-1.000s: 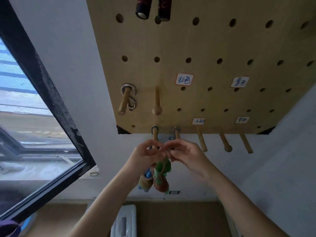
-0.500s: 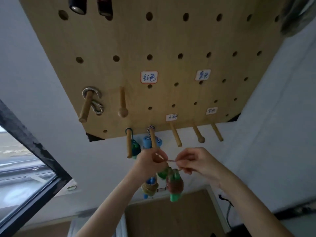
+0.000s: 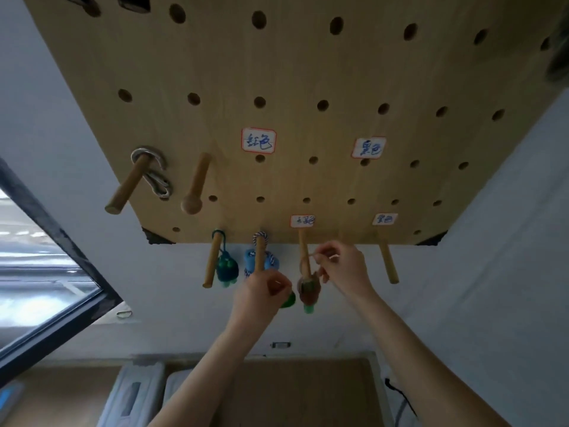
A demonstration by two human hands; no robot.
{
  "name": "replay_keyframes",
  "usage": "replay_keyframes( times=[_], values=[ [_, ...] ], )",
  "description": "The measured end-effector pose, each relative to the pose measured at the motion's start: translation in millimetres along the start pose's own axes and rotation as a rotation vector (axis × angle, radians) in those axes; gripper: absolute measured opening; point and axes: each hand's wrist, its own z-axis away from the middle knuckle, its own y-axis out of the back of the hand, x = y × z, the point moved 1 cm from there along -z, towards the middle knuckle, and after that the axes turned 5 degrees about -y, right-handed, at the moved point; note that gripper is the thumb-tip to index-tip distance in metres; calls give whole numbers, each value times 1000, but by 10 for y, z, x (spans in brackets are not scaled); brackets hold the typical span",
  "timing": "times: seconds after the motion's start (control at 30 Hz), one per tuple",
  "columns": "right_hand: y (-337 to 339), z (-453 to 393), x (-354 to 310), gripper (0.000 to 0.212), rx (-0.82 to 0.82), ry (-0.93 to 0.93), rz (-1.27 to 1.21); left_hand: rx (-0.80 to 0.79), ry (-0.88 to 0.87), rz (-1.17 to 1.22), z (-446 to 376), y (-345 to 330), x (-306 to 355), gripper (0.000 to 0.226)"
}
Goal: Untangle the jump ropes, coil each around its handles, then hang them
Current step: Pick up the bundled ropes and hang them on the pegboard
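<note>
The big wooden pegboard (image 3: 308,87) is holding pegs. The brown rope bundle (image 3: 308,289) is hanging at the middle peg (image 3: 304,252). The right hand (image 3: 345,268) is pinching its thin loop; the left hand (image 3: 261,292) is curling round the bundle. Slide the loop fully on before letting go.

Both bare forearms reach up from the bottom of the view, converging toward the middle. The left hand (image 3: 261,288) is seen from the back, wrist straight, its fingers (image 3: 281,283) curled in toward the palm with the tips drawn together as in a pinch. The right hand (image 3: 345,266) sits higher and just to the right, close to the left hand, wrist bent slightly, thumb and forefinger pinched together and the remaining fingers loosely curled.
</note>
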Motion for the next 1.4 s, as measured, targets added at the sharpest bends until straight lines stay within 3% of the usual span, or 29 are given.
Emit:
replay_keyframes(
  times=[0.17,0.33,0.43,0.5,0.57,0.6,0.77,0.87,1.03,1.27,1.4],
  values=[
    [-69,-289,-50,12,44,36,68,-9,71,173,76,86,-89,23],
    [-157,-283,-110,8,161,62,148,-133,-27,251,65,190,-35,27],
    [-56,56,-23,15,184,132,54,-201,-90,248,45,185,65,29],
    [59,332,88,18,-15,168,-33,-248,-183,212,14,135,176,31],
    [136,546,179,21,-324,98,-121,-313,-271,103,-31,55,290,30],
    [170,603,229,20,-394,58,-157,-332,-293,50,-52,9,331,29],
    [393,592,418,14,-118,-106,-262,-240,-288,-29,-105,-276,485,11],
    [455,565,455,8,12,-40,-73,-202,-200,-45,-136,-423,566,11],
    [582,438,457,8,97,-21,-146,-79,-147,-64,-192,-475,634,11],
    [705,155,401,12,-2,-120,-80,-115,-28,-8,-248,-498,627,10],
    [666,104,333,23,1,-66,155,-95,-2,85,-230,-485,621,15]
  ],
)
